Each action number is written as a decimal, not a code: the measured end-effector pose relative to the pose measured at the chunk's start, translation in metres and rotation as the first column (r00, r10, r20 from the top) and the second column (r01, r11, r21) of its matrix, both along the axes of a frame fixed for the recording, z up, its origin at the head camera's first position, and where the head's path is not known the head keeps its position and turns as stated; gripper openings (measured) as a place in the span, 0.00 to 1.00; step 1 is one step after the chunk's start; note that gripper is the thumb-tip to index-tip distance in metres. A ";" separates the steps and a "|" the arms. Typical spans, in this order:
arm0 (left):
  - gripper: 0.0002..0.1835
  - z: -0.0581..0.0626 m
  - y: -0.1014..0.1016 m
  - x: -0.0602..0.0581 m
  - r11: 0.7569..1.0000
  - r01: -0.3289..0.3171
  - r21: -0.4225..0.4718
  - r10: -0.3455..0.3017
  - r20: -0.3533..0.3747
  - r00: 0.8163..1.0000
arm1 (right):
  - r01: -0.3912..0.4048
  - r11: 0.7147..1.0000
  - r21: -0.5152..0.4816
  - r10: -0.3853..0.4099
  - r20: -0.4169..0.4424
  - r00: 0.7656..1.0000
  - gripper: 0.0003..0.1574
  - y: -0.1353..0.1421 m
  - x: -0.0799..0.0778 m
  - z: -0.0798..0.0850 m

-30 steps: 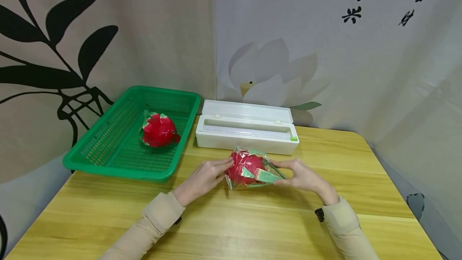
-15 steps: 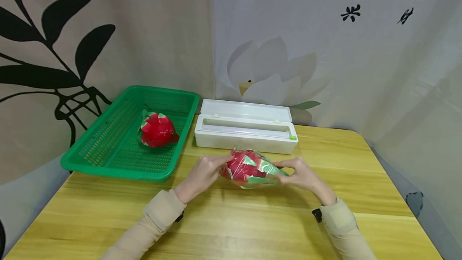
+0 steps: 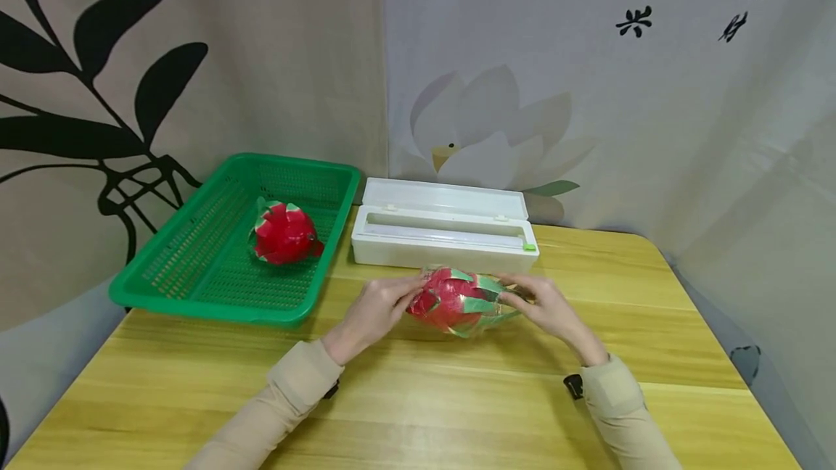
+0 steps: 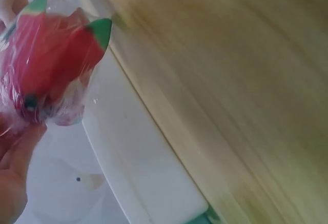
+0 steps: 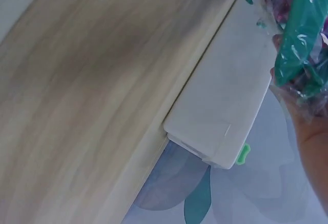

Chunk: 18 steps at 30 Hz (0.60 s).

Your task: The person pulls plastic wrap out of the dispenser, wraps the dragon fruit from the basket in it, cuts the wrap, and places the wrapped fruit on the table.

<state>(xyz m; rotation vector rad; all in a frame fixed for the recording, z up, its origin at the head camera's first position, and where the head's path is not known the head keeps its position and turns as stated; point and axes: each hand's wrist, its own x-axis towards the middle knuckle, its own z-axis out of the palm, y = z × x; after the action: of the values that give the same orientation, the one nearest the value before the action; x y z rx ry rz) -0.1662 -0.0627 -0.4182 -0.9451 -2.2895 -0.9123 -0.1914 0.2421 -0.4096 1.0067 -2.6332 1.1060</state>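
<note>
Pale printed cloth (image 3: 313, 56) hangs behind a wood-grain desk (image 3: 457, 412), with dark leaves toward 10 o'clock and black characters toward 1 o'clock. A person in beige sleeves (image 3: 297, 386) holds a film-wrapped dragon fruit (image 3: 451, 299) near the middle of the head view; whether it touches the desk cannot be told. Its round red end points to 9 o'clock and its green tips to 3 o'clock.

At the fruit's 9 o'clock, the left hand (image 3: 372, 314) is drawn nearly closed, thumb and fingers pinching gathered clear film (image 4: 20, 116) against the red end. At 3 o'clock, the right hand (image 3: 548, 310) is less tightly bent, with a small gap between thumb and fingers, which grasp the wrapped leafy end.

Just beyond the fruit at 12 o'clock lies a white box (image 3: 444, 256), its lid (image 3: 444, 198) raised, with a roll (image 3: 444, 236) inside and a green slider (image 3: 530, 246) at its right end. Between 9 and 10 o'clock, a green basket (image 3: 209, 310) carries a second dragon fruit (image 3: 284, 234).
</note>
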 end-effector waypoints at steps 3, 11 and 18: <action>0.22 -0.002 0.002 0.001 0.998 0.038 -0.054 -0.038 0.008 0.999 | -0.017 1.000 0.009 0.017 -0.036 0.999 0.19 -0.001 -0.002 -0.001; 0.37 -0.008 0.001 0.005 0.989 0.050 -0.141 -0.035 0.106 0.994 | -0.033 0.996 0.084 0.038 -0.058 0.998 0.16 -0.006 -0.002 -0.007; 0.31 -0.009 0.003 0.007 0.985 -0.035 -0.166 0.049 0.080 0.996 | 0.023 0.994 0.109 -0.027 0.040 0.999 0.16 -0.010 -0.003 -0.009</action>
<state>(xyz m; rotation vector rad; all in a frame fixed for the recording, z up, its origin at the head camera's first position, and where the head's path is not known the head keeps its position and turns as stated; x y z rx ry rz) -0.1594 -0.0597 -0.4276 -0.9388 -2.4781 -0.7676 -0.1939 0.2322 -0.4188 0.9769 -2.7577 0.9987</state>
